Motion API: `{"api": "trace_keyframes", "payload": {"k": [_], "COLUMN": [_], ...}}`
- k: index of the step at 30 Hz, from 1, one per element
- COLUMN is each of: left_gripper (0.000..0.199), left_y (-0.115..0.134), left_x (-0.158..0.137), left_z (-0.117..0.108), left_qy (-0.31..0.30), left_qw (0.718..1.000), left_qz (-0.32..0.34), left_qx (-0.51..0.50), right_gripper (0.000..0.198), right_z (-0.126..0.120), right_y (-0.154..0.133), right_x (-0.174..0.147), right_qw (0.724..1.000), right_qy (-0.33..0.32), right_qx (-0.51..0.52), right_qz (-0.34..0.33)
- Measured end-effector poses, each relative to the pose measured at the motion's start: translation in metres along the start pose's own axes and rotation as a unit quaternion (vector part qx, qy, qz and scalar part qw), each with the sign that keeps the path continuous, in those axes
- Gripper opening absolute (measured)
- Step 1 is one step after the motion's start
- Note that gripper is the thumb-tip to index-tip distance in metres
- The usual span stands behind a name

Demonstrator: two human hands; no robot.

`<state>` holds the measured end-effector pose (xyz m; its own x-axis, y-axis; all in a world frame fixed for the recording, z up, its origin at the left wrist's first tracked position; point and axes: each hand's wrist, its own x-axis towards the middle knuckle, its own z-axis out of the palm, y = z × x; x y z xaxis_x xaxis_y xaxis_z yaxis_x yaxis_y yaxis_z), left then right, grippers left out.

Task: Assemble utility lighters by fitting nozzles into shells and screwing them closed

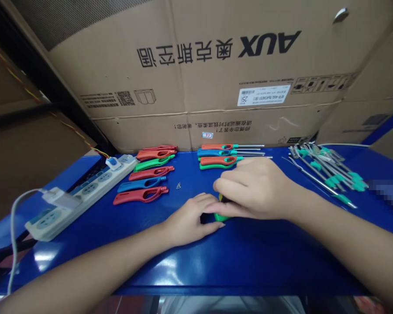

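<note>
My left hand (pixel 193 220) is closed on a green lighter casing (pixel 222 217) lying on the blue table, most of it covered by my hands. Directly above the casing, my right hand (pixel 253 189) is curled in a fist around a yellow-and-black handle (pixel 220 197); its kind is hidden by my fingers. Left of my hands lie several lighter casings without tubes, among them a red one (pixel 140 196), a blue one (pixel 141 184) and a green one (pixel 154 162). Beyond my right hand are several lighters with metal tubes, including an orange one (pixel 218 161).
Metal tubes with green ends (pixel 327 168) are piled at the right. A few tiny screws (pixel 178 186) lie near the casings. A white power strip (pixel 85 194) with plugged-in cords runs along the left. A large cardboard box (pixel 190 87) walls off the back of the blue table (pixel 196 270).
</note>
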<state>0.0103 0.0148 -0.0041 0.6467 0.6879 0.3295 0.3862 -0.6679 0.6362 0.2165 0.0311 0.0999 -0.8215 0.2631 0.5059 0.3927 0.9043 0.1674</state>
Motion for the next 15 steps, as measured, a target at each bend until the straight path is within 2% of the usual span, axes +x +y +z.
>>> {"api": "trace_keyframes", "payload": {"k": [2,5,6,8,11,12,15], "left_gripper": [0.021,0.027,0.028,0.029,0.025,0.026,0.030], "left_y": [0.0004,0.0012,0.0014,0.0016,0.0017,0.0017,0.0017], "left_x": [0.0000,-0.0003,-0.0004,-0.0004,-0.0001,-0.0001,-0.0002], "left_z": [-0.0002,0.0000,0.0001,0.0002,-0.0003,-0.0005,-0.0007], "left_qy": [-0.003,0.000,0.003,0.004,-0.004,-0.006,-0.006], "left_qw": [1.000,1.000,1.000,1.000,1.000,1.000,1.000], "left_qz": [-0.005,-0.009,-0.010,-0.013,-0.021,-0.022,-0.016], "left_qx": [-0.002,-0.005,-0.004,-0.003,-0.001,-0.002,-0.009], "right_gripper": [0.034,0.038,0.035,0.028,0.040,0.040,0.044], "right_z": [0.0007,-0.0013,-0.0016,-0.0010,0.0001,-0.0002,-0.0030], "right_y": [-0.0014,-0.0023,-0.0021,-0.0017,-0.0018,-0.0022,-0.0025], "right_x": [0.0002,0.0005,0.0004,0.0001,-0.0001,0.0002,0.0014], "right_qw": [0.999,0.980,0.977,0.988,0.999,0.998,0.984], "right_qy": [-0.004,-0.041,-0.045,-0.035,-0.006,-0.004,-0.030], "right_qx": [0.050,0.190,0.203,0.147,0.041,0.050,0.170], "right_qz": [0.004,0.039,0.043,0.040,0.027,0.027,0.040]}}
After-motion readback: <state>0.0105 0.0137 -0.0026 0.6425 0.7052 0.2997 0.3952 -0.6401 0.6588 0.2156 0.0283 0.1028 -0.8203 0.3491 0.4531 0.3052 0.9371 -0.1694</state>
